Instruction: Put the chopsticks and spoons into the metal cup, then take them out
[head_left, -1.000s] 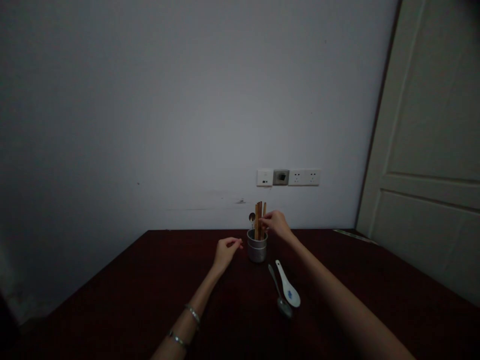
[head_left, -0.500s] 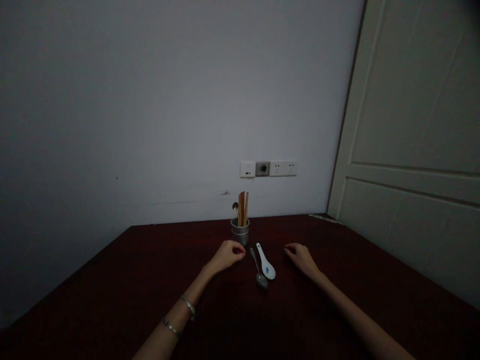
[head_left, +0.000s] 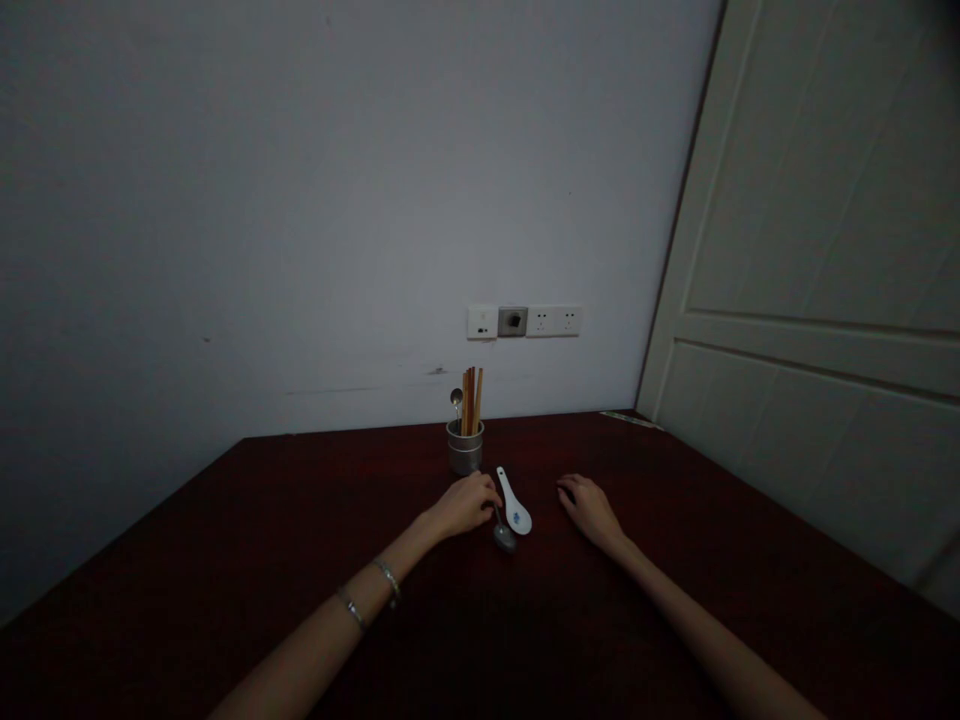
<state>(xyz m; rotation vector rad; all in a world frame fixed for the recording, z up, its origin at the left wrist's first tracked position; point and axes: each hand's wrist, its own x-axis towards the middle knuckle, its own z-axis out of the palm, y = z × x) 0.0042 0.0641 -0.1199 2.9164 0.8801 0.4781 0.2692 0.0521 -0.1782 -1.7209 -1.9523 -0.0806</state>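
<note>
My left hand is closed on the handle of a metal spoon, whose bowl points toward me near the table surface. The hand hides most of that handle. Just right of it lies a white soup spoon with a blue mark in its bowl. Behind my left hand stands a metal cup holding several wooden chopsticks and another metal spoon. My right hand rests on the table to the right of the white spoon, holding nothing, its fingers loosely bent and slightly apart.
The dark red table meets a pale wall at the back. Wall sockets and a grey switch plate sit above the table. A white panelled door borders the right side.
My left hand has moved right and taken hold of the metal spoon's handle. My right hand has stayed on the table, its fingers a little looser. The view has shifted slightly.
</note>
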